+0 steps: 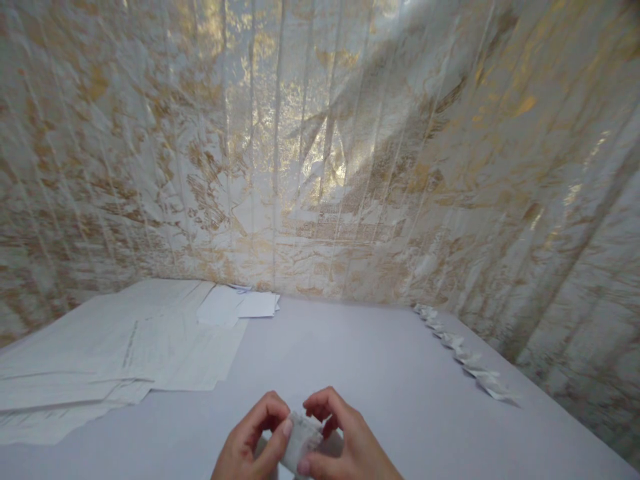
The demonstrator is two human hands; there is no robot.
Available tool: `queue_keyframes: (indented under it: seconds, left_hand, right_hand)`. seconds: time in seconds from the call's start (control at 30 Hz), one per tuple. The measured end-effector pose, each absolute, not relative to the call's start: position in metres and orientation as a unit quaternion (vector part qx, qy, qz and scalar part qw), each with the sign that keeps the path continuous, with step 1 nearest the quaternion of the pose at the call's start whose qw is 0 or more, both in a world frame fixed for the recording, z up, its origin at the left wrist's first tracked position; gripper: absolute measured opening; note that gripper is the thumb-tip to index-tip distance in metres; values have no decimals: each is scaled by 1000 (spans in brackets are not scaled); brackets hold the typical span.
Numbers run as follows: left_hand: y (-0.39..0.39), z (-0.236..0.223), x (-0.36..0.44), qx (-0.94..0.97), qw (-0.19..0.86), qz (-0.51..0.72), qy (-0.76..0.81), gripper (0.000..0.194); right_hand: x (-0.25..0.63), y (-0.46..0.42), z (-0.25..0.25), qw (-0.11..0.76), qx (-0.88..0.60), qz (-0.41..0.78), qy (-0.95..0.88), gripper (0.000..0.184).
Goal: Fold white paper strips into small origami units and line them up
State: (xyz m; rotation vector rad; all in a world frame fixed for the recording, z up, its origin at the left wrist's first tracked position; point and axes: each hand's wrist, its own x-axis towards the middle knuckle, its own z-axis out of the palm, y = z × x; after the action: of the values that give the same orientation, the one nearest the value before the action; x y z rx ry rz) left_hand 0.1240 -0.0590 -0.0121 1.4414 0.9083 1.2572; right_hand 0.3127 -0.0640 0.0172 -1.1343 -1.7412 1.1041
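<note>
Low in the head view, a small folded piece of paper [301, 440] is held between my two hands, above the near part of the white table. My left hand [257, 437] pinches its left side between thumb and fingers. On the other side, my right hand [345, 437] grips the lower right edge with the thumb, its fingers curled behind. Faint grey marks show on the paper, and its upper edge looks crumpled. The fingertips behind the paper are partly hidden.
Printed sheets [165, 347] lie overlapping on the left of the table [330, 360]. Small blank white papers [257, 305] sit at their far edge. A row of several small folded paper pieces [470, 360] runs along the right side. A patterned curtain [320, 167] hangs behind.
</note>
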Motion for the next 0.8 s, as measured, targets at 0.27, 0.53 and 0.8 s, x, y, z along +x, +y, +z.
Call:
queue_keyframes:
  seconds: [0.27,0.53,0.8]
  left_hand:
    - [-48,-1,112,725,362,459,364,22]
    - [-41,-7,110,754,318,459,347,12]
    - [-40,-14,113,832,213,267,437,36]
  right_hand:
    - [320,-59,20,423,-439,403,-682,36]
    - [328,-56,20,401,-332,114,-846,17]
    - [327,-42,-29,248,-315,-222,-889,11]
